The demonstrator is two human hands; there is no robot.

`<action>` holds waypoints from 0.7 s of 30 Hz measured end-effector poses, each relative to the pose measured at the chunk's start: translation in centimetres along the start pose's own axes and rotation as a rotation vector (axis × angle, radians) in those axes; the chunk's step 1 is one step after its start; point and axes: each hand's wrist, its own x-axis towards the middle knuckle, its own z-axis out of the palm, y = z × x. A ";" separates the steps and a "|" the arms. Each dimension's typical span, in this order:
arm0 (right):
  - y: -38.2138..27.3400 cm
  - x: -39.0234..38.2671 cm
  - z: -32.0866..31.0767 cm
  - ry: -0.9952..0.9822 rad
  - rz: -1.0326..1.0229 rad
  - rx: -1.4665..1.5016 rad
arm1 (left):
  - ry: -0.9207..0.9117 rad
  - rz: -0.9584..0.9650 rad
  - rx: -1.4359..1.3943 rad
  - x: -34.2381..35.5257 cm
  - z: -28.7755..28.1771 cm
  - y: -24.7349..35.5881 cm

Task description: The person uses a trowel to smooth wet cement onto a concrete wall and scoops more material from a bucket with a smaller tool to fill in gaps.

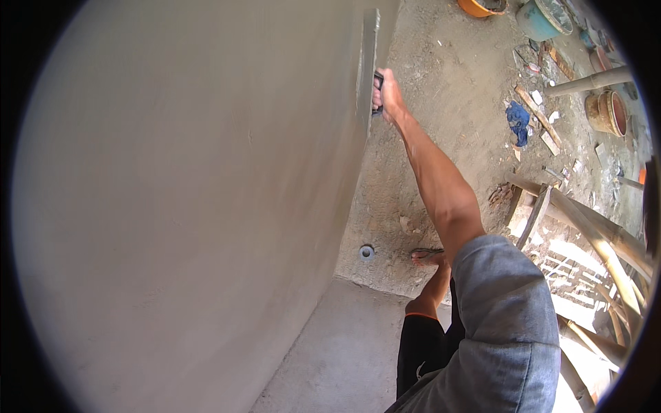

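Note:
My right hand (pixel 390 96) is closed round the black handle of a long plastering float (pixel 369 65). The float's flat grey blade stands edge-on along a smooth grey plastered wall (pixel 206 172); wet-looking material clings to the blade's edge. My right arm is stretched far forward, its grey sleeve ending around the elbow. Faint streaks mark the wall's surface beside the float. My left hand is out of view.
A round pipe opening (pixel 367 252) sits in the rough floor near my sandalled foot (pixel 428 257). Bamboo poles (pixel 599 241) lean at the right. Buckets (pixel 606 113), a teal tub (pixel 540 20), an orange basin (pixel 482 7), a blue cloth (pixel 518 122) and wood scraps lie beyond.

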 end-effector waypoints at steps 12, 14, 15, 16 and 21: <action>23.6 -38.9 14.4 -0.290 -0.030 -0.196 | -0.174 -0.119 0.206 -4.4 -5.6 -8.8; 24.4 -47.4 18.4 -0.513 -0.155 -0.242 | -0.183 -0.170 0.251 -5.4 -8.2 -11.6; 24.4 -51.7 20.1 -0.637 -0.152 -0.309 | -0.194 -0.199 0.274 -5.9 -9.6 -13.1; 23.6 -54.7 21.1 -0.763 -0.148 -0.389 | -0.217 -0.232 0.294 -6.5 -11.2 -14.7; 17.4 -58.5 18.4 -0.679 -0.220 -0.432 | -0.466 -0.447 0.540 -9.1 -19.5 -21.7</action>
